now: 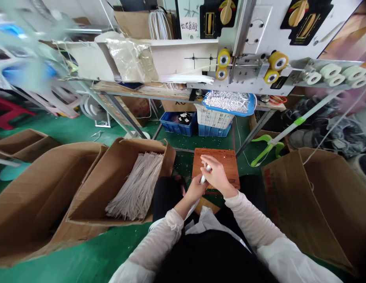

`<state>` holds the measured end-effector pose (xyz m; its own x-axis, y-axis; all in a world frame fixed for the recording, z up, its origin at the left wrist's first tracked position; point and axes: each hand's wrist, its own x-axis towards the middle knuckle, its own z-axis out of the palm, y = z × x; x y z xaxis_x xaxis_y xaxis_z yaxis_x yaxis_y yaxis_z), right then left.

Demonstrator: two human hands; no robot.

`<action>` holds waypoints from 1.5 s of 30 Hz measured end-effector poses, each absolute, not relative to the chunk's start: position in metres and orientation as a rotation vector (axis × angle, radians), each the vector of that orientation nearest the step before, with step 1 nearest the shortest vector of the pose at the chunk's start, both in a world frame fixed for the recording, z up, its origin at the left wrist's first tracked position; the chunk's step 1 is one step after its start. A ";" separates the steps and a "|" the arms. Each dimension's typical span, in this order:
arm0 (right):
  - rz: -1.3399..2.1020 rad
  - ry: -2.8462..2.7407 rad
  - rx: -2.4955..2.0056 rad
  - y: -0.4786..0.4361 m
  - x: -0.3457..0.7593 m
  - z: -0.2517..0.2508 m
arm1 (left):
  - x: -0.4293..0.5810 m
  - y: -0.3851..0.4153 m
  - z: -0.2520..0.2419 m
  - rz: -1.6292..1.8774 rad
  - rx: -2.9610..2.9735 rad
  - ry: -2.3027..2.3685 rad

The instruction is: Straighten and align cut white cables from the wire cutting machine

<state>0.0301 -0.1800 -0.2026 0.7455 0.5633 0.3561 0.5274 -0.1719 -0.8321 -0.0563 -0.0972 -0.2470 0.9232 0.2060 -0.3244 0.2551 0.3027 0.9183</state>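
Note:
A small bundle of white wires [204, 177] is held over a reddish-brown wooden board [230, 169] in front of my lap. My left hand [196, 189] is closed round the lower part of the bundle. Wrapped over its upper end is my right hand [216, 173], whose fingers hide the tips of the wires. White strands trail down from my left hand along the forearm toward my lap. To the left, a cardboard box [91, 200] holds a long heap of cut white wires [137, 186].
A wire machine with yellow rollers [223, 59] stands ahead on a bench. Below hangs a blue tray [250, 105] of small white pieces. Another cardboard box [289, 204] is on my right, beside a green-footed stand [268, 151]. More boxes stand left.

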 end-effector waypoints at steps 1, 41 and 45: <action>0.072 -0.855 -1.793 -0.181 0.031 -0.201 | -0.057 -0.096 -0.245 -0.053 1.240 0.403; 0.613 -0.591 -1.358 -0.189 0.014 -0.171 | -0.099 -0.067 -0.219 -0.461 0.491 0.023; 0.528 -0.697 -1.482 -0.189 0.011 -0.169 | -0.099 -0.067 -0.218 -0.458 0.486 0.035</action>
